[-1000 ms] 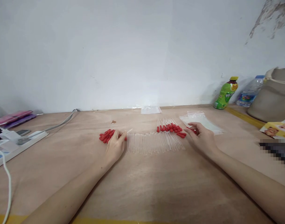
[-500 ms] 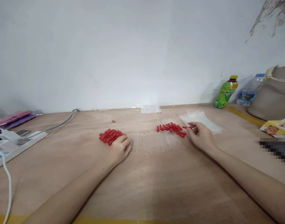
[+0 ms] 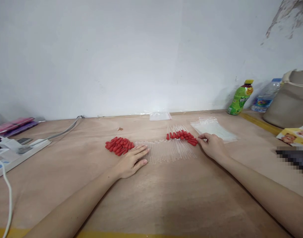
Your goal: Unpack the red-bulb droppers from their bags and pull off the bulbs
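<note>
My left hand (image 3: 132,162) lies with its fingers apart over the left end of a row of clear thin tubes (image 3: 163,151). Just beyond it is a pile of red bulb-shaped caps (image 3: 118,145). My right hand (image 3: 212,144) pinches, thumb against forefinger, at the end of a red piece (image 3: 193,140) on the right edge of a second red group. That group of red caps (image 3: 179,134) has clear thin stems pointing toward the wall and sits above the tube row.
Clear plastic bags (image 3: 214,129) lie at the right behind my right hand. A green bottle (image 3: 240,97), a water bottle (image 3: 265,96), a grey bin (image 3: 290,99) and a tissue pack (image 3: 295,137) stand right. A power strip (image 3: 29,152) with cables is at the left.
My left hand has moved right from the red pile and spread its fingers over the tubes. My right hand has brought its red piece down-left to the right red group.
</note>
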`<action>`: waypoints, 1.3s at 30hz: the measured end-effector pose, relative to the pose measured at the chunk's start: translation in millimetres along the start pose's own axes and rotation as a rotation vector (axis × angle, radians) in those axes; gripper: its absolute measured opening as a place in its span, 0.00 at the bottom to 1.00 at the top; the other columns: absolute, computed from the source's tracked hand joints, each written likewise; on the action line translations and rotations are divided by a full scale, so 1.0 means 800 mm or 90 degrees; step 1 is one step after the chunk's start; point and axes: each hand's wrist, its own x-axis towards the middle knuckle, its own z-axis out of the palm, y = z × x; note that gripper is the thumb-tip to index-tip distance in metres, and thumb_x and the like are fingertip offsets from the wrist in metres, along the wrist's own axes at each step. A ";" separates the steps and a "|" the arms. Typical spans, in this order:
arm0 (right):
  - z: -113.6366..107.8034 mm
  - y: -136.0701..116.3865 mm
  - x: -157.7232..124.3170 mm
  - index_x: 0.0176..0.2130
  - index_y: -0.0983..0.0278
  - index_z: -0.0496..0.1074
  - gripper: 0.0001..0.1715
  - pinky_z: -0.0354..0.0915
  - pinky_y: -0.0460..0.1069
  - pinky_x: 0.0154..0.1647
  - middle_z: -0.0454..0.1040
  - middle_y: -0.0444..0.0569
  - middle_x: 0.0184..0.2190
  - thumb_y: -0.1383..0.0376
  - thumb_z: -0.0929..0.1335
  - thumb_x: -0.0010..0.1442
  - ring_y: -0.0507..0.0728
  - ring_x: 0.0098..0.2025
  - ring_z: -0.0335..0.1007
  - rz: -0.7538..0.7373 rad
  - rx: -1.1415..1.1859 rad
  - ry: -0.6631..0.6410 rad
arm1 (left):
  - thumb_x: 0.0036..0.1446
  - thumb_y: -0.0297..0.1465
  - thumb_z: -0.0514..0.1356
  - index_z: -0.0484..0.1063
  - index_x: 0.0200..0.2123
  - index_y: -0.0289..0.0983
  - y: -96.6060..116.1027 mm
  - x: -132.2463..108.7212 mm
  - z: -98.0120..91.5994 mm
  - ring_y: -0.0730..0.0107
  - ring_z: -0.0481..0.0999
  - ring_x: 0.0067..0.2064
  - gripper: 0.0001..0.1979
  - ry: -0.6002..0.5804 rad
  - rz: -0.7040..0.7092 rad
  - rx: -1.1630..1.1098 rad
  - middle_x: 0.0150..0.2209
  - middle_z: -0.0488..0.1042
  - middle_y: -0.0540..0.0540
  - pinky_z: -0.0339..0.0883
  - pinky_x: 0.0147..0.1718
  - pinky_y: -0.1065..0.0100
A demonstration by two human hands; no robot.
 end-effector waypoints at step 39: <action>0.000 -0.028 0.101 0.22 0.66 0.73 0.12 0.59 0.50 0.26 0.71 0.53 0.20 0.59 0.66 0.43 0.61 0.28 0.69 0.215 -0.078 -0.230 | 0.58 0.32 0.50 0.67 0.49 0.39 0.001 0.000 0.012 0.59 0.56 0.59 0.16 0.150 0.005 0.018 0.54 0.63 0.42 0.57 0.54 0.54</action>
